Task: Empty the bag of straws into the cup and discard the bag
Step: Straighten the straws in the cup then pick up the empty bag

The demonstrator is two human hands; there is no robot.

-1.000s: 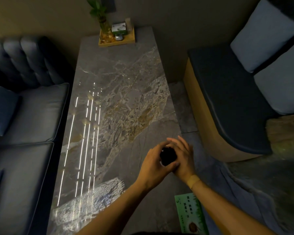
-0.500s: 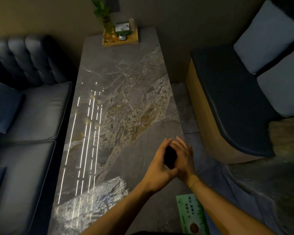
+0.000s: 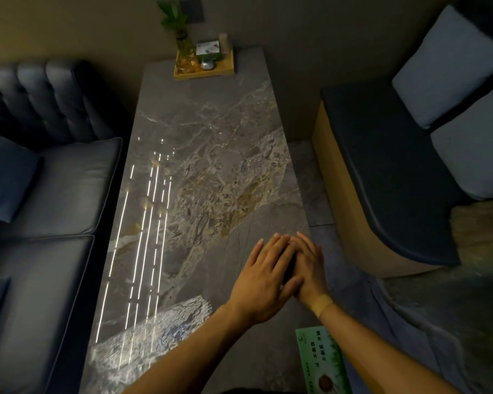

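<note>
Over near right worktop [image 3: 199, 172] edge, your left hand [image 3: 264, 280] lies across right hand [image 3: 310, 268], fingers extended; something dark between palms, grip unclear.

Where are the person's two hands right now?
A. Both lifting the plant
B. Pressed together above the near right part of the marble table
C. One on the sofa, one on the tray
B: the left hand lies against the right hand over the marble table, far from the tray.
</note>
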